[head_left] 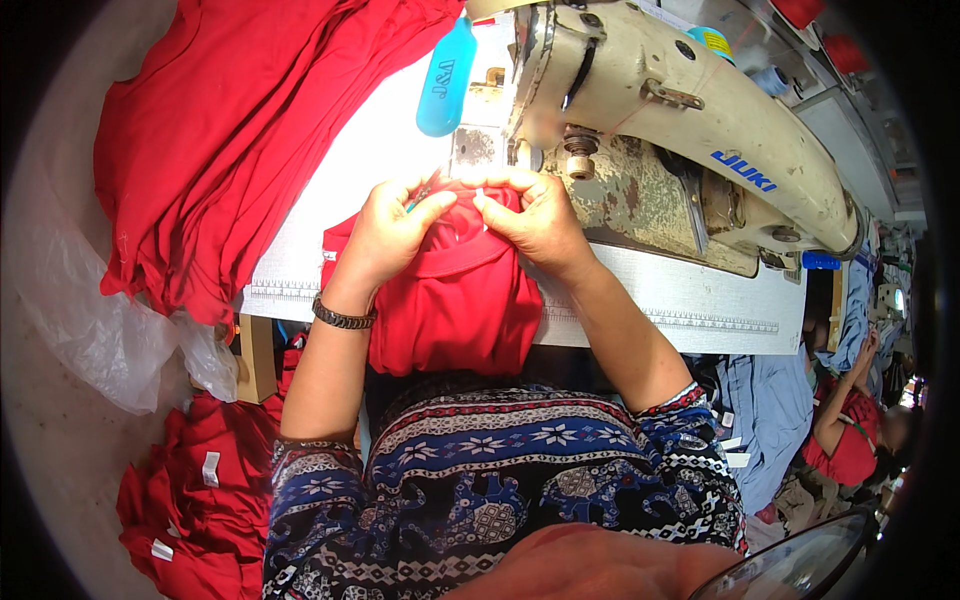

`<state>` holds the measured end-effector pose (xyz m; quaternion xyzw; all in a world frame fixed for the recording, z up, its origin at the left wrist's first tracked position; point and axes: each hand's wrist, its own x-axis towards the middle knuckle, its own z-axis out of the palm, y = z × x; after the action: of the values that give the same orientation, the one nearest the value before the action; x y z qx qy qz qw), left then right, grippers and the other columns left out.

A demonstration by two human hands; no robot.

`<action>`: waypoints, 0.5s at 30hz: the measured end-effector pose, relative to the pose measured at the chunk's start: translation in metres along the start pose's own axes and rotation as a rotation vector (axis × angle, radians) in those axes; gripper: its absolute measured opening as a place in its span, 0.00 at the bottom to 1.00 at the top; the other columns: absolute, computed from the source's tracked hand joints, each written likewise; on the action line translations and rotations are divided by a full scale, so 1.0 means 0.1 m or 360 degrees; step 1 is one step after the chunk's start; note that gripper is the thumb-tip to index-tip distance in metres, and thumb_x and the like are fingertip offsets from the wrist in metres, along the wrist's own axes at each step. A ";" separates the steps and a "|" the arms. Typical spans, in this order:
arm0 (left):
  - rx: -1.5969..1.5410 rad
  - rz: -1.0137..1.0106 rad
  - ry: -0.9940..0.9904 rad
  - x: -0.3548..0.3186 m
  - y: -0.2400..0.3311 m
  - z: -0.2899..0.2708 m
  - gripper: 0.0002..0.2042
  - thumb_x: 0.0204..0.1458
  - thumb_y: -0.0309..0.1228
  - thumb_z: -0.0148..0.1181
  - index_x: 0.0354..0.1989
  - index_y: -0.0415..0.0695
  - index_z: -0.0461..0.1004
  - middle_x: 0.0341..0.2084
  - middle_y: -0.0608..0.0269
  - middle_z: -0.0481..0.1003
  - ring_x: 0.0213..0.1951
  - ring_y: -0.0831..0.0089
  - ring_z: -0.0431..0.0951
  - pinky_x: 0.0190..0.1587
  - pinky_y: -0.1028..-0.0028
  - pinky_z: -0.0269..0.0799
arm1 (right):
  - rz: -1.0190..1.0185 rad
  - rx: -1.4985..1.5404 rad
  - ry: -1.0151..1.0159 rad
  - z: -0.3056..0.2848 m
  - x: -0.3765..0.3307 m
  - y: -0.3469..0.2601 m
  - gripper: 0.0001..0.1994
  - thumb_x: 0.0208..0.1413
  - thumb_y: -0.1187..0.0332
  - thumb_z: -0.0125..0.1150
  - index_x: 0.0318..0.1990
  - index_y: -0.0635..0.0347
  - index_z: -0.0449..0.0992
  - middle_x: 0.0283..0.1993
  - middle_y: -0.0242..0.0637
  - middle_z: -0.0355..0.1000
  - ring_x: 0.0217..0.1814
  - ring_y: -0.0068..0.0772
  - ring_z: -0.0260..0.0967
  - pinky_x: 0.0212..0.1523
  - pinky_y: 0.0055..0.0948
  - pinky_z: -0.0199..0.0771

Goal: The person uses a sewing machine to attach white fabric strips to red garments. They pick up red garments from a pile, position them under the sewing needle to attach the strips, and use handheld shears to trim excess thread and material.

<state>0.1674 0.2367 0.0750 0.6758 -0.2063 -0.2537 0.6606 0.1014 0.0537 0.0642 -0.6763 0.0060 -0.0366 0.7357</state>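
A red garment hangs over the front edge of the sewing table, its round, banded opening turned toward me. At the left of that opening, my left hand pinches the cloth between thumb and fingers. A small teal and metal thing shows by its fingers, too hidden to name. My right hand is closed on the right side of the same opening. Beside its thumb stands a small white piece like a label. Both hands are just in front of the sewing machine, near its needle area, which is washed out by bright light.
Red cloth is heaped on the table's left. A teal oblong piece sits beside the machine head. A ruler strip runs along the table front. More red garments lie lower left, blue cloth lower right. Another person sits far right.
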 end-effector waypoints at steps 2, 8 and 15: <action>-0.0009 0.0010 0.0015 0.00 -0.01 0.00 0.13 0.57 0.22 0.55 0.50 0.34 0.72 0.41 0.66 0.75 0.41 0.82 0.72 0.46 0.80 0.68 | -0.0029 -0.0046 0.0010 -0.01 0.01 0.02 0.10 0.54 0.77 0.58 0.43 0.66 0.78 0.38 0.33 0.77 0.40 0.18 0.71 0.45 0.21 0.72; 0.0330 0.0266 0.0393 -0.05 -0.04 0.07 0.10 0.59 0.24 0.53 0.48 0.35 0.71 0.38 0.64 0.74 0.42 0.78 0.73 0.47 0.76 0.68 | 0.0026 0.0094 -0.0018 0.01 0.00 -0.02 0.11 0.53 0.76 0.61 0.45 0.67 0.77 0.37 0.32 0.76 0.38 0.18 0.71 0.43 0.21 0.72; 0.0277 0.0058 0.0203 -0.39 0.20 0.29 0.08 0.62 0.28 0.50 0.46 0.40 0.68 0.25 0.68 0.71 0.18 0.87 0.67 0.19 0.86 0.62 | -0.0031 -0.0085 0.0008 -0.01 0.00 0.01 0.12 0.53 0.77 0.62 0.46 0.67 0.76 0.40 0.32 0.76 0.40 0.17 0.71 0.44 0.19 0.72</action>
<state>0.1198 0.2369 0.0973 0.7416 -0.1973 -0.1794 0.6156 0.1018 0.0526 0.0630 -0.6955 0.0023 -0.0452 0.7171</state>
